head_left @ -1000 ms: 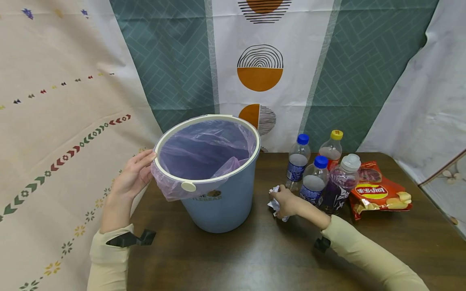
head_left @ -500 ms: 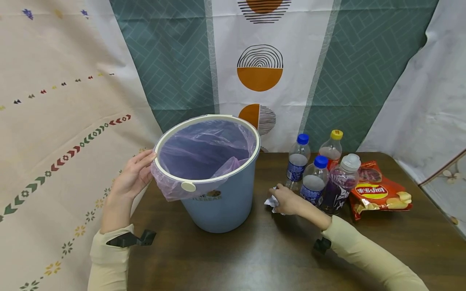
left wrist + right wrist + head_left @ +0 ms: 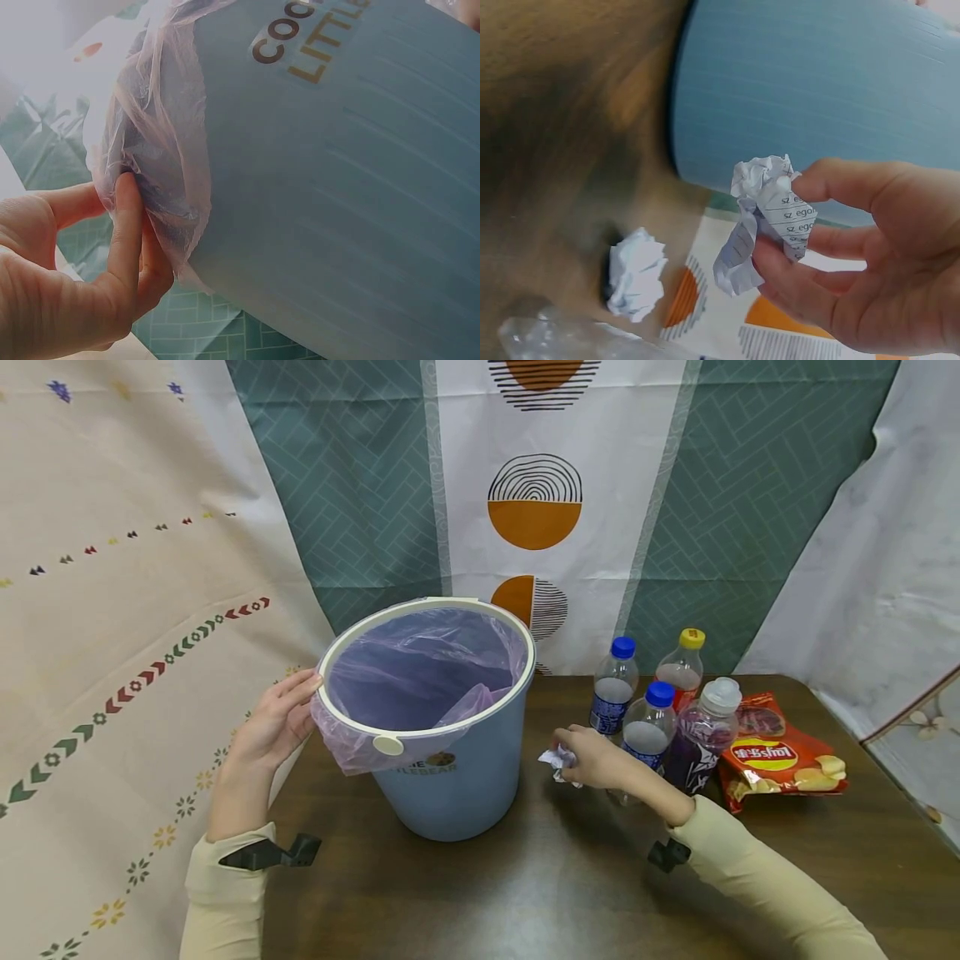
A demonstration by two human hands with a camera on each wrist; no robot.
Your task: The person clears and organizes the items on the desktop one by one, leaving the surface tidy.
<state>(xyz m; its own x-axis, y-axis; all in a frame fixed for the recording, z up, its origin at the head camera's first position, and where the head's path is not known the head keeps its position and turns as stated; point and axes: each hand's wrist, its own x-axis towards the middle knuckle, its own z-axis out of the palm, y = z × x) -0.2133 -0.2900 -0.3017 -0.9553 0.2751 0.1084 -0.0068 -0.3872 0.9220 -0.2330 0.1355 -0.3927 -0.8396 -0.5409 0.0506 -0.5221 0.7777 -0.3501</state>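
Observation:
A blue bin (image 3: 457, 793) with a cream rim stands on the table, lined with a thin pink plastic bag (image 3: 420, 643) folded over that rim. At its left side my left hand (image 3: 273, 727) grips the rim, thumb and fingers pinching the bag's edge there, as the left wrist view shows up close. To the bin's right, my right hand (image 3: 600, 760) pinches a crumpled piece of printed paper (image 3: 780, 217) between thumb and fingers, just over the table. A second crumpled white paper (image 3: 637, 275) lies on the wood below it in the right wrist view.
Beside the right hand stand two blue-capped bottles (image 3: 613, 693), a yellow-capped bottle (image 3: 681, 670) and a white-capped bottle with dark purple label (image 3: 701, 739). A red chip bag (image 3: 780, 756) lies right of them. Patterned cloth (image 3: 360, 485) hangs behind the brown table (image 3: 480, 902).
My right hand has closed on the crumpled paper and lifted it slightly, away from me and a little to the left. The left hand and the bin have stayed put.

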